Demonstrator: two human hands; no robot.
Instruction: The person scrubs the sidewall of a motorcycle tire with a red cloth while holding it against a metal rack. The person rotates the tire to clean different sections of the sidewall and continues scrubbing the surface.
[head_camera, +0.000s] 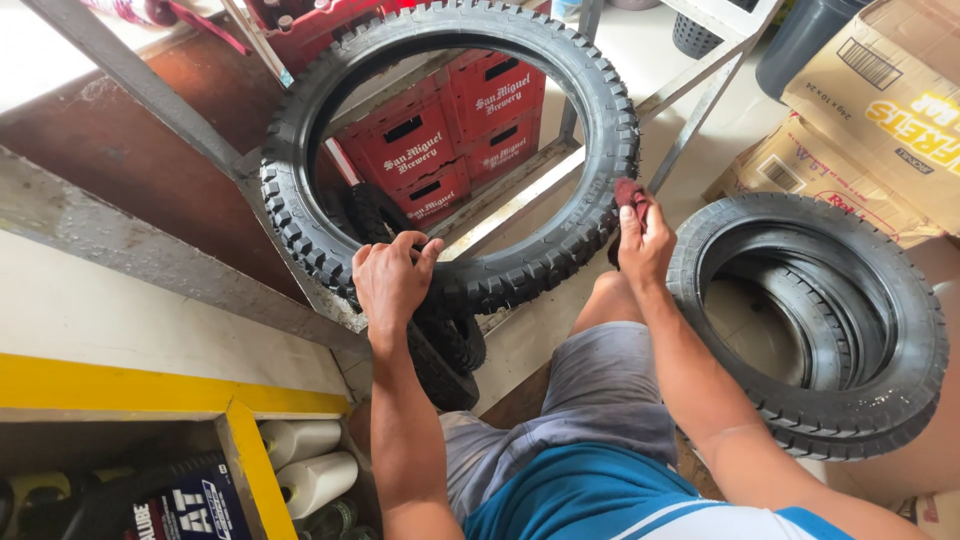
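A black knobby motorcycle tyre (300, 130) stands upright in front of me, leaning against a metal frame. My left hand (392, 280) grips its lower rim from the inside. My right hand (642, 240) presses a small dark red cloth (630, 192) against the tread on the tyre's right side. My knees in grey shorts are below the tyre.
Two stacked black tyres (830, 400) lie flat at the right. Red plastic crates (440, 140) show through the upright tyre. Another tyre (450, 350) stands behind my left hand. Cardboard boxes (880, 110) are at upper right; white bottles (300, 460) sit in a yellow-edged box at lower left.
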